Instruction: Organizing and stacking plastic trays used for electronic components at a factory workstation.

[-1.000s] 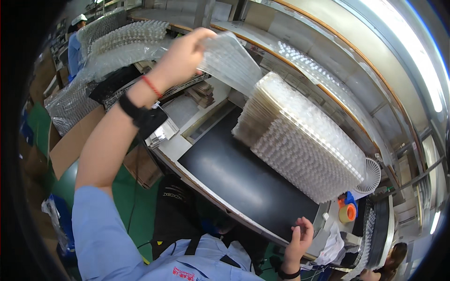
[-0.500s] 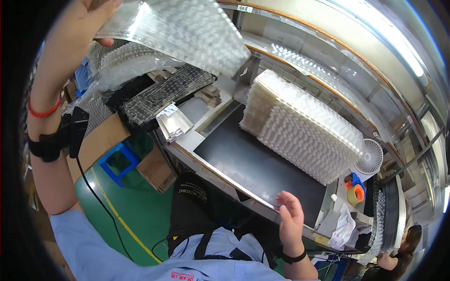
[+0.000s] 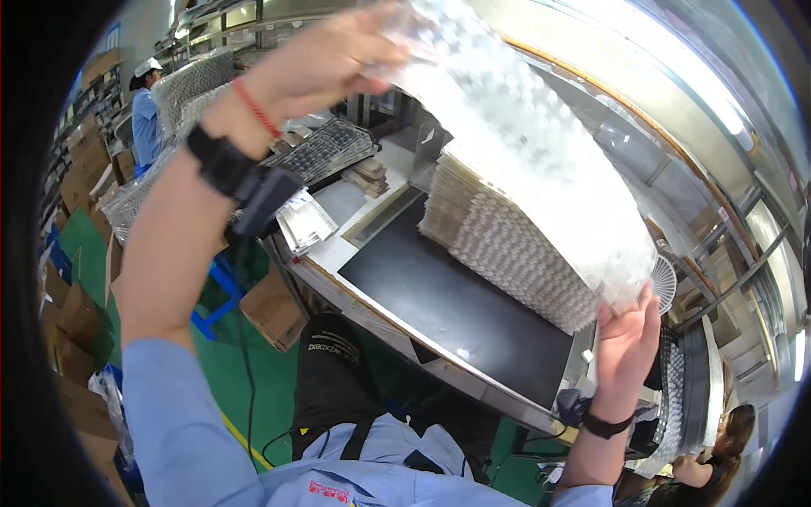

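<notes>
My left hand [image 3: 351, 55] is raised at the upper middle, fingers closed on one end of a clear, bumpy plastic blister tray [image 3: 515, 110]. The tray slants down to the right and bends slightly, bright with glare. My right hand [image 3: 629, 334] holds its lower right end, thumb and fingers around the edge. Just beneath it stands a tall stack of similar blister trays [image 3: 515, 245], whose top the held tray partly hides. The stack rests along the far side of a black mat [image 3: 439, 287] on the workbench.
Flat silvery pieces [image 3: 304, 222] and dark keyboard-like panels [image 3: 325, 152] lie left of the mat. A white fan [image 3: 665, 283] stands right of the stack. Shelving runs behind. A cardboard box [image 3: 272, 311] is on the green floor. Two people are at the far left and lower right.
My left hand has swung right with the blister tray, bringing it over the stack. My right hand has risen from the bench's front edge and taken hold of the tray's other end.
</notes>
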